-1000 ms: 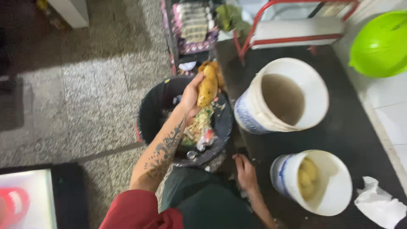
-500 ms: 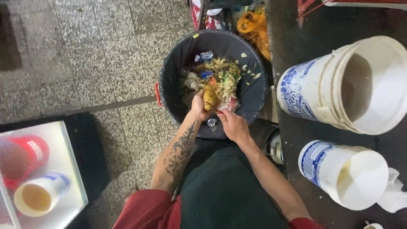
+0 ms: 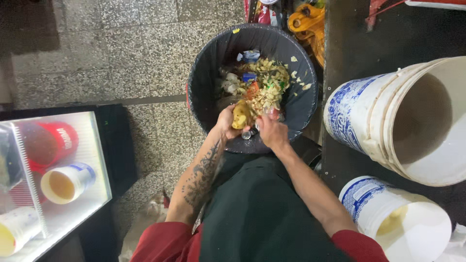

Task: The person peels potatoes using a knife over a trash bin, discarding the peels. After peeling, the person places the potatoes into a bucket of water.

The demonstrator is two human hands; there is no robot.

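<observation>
My left hand (image 3: 227,121) grips a yellowish potato (image 3: 241,115) and holds it over the near rim of a black bin (image 3: 204,77). My right hand (image 3: 271,131) is closed right beside the potato; a small tool may be in it, but I cannot make it out. Peelings and scraps (image 3: 264,87) fill the bin under both hands. My dark apron (image 3: 252,204) covers my lap below.
On a dark counter (image 3: 349,160) to the right stand a large white-and-blue bucket of water (image 3: 403,116) and a smaller bucket (image 3: 398,223) with yellow pieces inside. A lit glass case (image 3: 53,174) with cups sits at the left. Speckled tile floor (image 3: 97,48) lies beyond.
My left hand brought the potato down from high over the bin to its near rim, and my right hand rose from the counter edge to meet it. The view tilted down.
</observation>
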